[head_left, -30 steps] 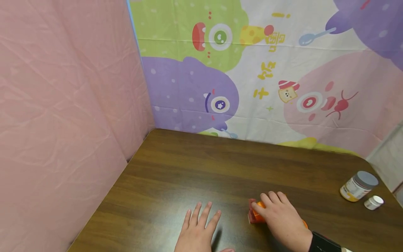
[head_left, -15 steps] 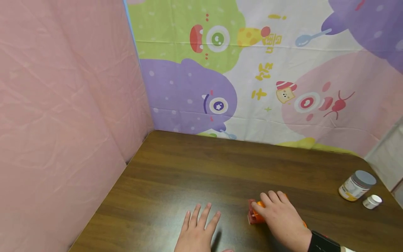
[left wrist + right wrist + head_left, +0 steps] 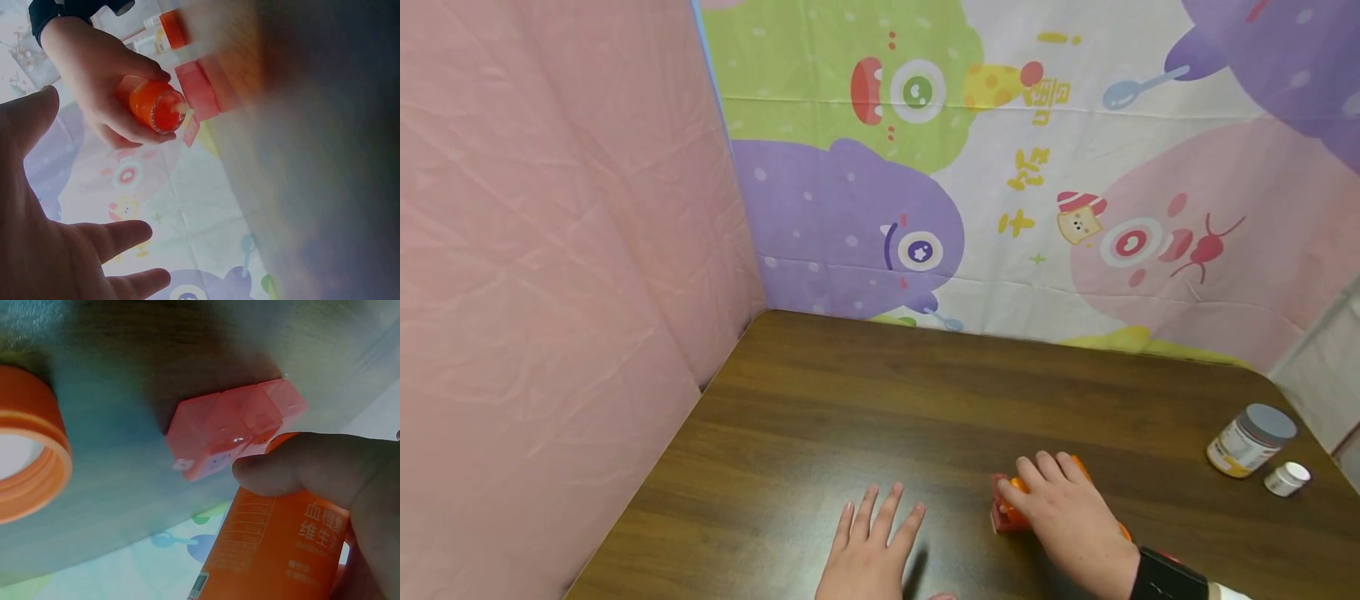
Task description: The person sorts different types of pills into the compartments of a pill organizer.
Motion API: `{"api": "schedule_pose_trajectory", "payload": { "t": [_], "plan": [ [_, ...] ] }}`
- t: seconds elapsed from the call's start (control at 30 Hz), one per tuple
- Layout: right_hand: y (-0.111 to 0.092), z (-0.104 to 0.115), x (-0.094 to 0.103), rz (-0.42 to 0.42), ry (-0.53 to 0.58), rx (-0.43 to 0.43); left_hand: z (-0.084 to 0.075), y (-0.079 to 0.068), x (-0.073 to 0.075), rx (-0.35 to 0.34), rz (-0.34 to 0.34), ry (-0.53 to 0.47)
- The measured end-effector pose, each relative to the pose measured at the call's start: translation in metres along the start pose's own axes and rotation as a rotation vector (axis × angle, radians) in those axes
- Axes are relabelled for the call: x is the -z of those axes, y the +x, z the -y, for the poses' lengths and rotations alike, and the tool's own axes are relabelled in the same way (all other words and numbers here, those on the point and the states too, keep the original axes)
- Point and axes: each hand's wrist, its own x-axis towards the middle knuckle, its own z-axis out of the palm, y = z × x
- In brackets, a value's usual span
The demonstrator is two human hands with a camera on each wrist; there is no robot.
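Note:
My right hand [image 3: 1071,517] grips an orange bottle [image 3: 269,550] with a printed label, thumb along its side. The bottle is tilted, and its uncapped mouth faces a translucent red pill box [image 3: 228,428] on the table. Something small and pale shows at the mouth in the left wrist view, where one lid flap [image 3: 192,131] of the pill box seems raised. In the head view the hand hides most of the bottle and part of the pill box [image 3: 1009,518]. To the left, my left hand [image 3: 868,550] has its fingers spread and holds nothing.
An orange screw cap [image 3: 59,425] lies near the pill box, mostly hidden by my right hand in the head view. A grey-lidded jar [image 3: 1251,442] and a small white bottle [image 3: 1288,479] stand at the table's right. Pink cloth [image 3: 565,292] borders the left side.
My right hand and the orange bottle have shifted very slightly, with a little more orange showing behind the fingers. The left hand keeps its place; the head view has moved a little.

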Motion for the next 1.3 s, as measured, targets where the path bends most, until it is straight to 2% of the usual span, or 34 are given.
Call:
{"api": "schedule_pose_trajectory", "payload": {
  "t": [0.3, 0.57, 0.7, 1.0, 1.17, 1.3],
  "plan": [
    [-0.003, -0.003, -0.001, 0.001, 0.05, -0.051, 0.001, -0.001, -0.001, -0.005, 0.004, 0.026],
    [-0.007, -0.007, -0.003, -0.066, 0.093, -0.094, -0.001, -0.001, 0.0, -0.014, -0.017, 0.031],
    [-0.01, -0.008, -0.006, -0.074, 0.121, -0.127, -0.003, -0.001, -0.001, -0.009, -0.018, 0.033],
    [-0.016, -0.011, -0.005, -0.016, 0.184, -0.192, -0.005, -0.003, -0.003, -0.019, -0.053, 0.064],
    [-0.019, -0.012, -0.002, 0.052, 0.236, -0.247, -0.005, -0.002, -0.002, -0.013, -0.036, 0.051],
    [-0.022, -0.013, -0.001, 0.048, 0.308, -0.314, -0.006, -0.002, -0.001, -0.015, -0.024, 0.044]
  ]
}}
